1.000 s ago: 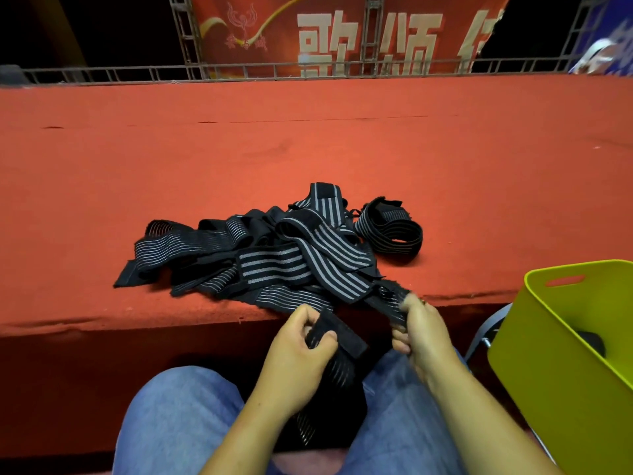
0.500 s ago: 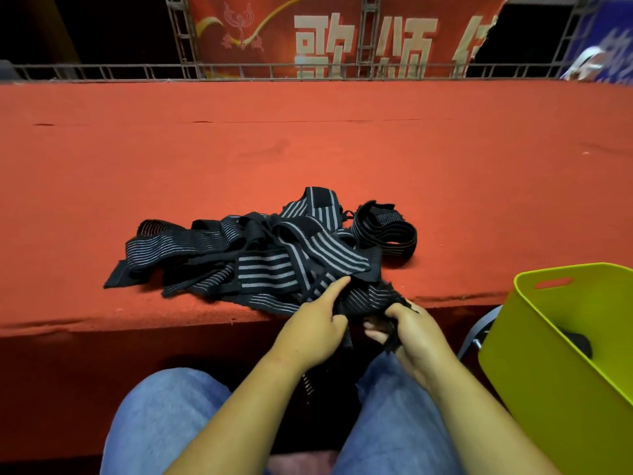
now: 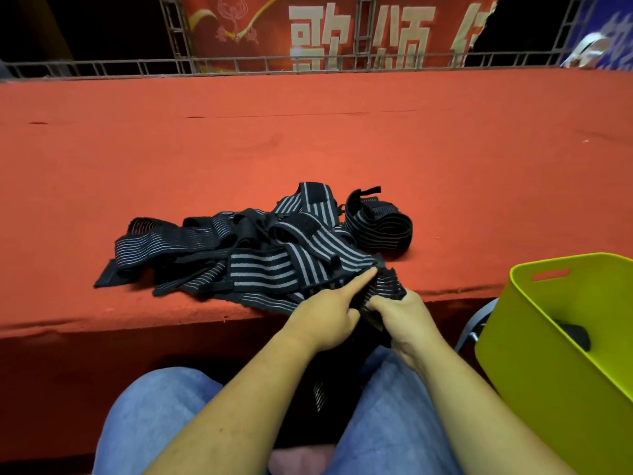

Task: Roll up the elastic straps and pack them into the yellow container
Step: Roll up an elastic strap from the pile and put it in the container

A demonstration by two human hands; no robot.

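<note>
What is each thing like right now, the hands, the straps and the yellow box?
Left hand: grips the held strap, index finger straight on it.
Right hand: pinches the same strap.
Held strap: bunched between the hands, its end hanging into the lap.
Strap pile: loose, tangled, unrolled on the red carpet.
Coiled strap: loosely coiled beside the pile, not packed.
Yellow container: upright, open, one dark thing inside.
</note>
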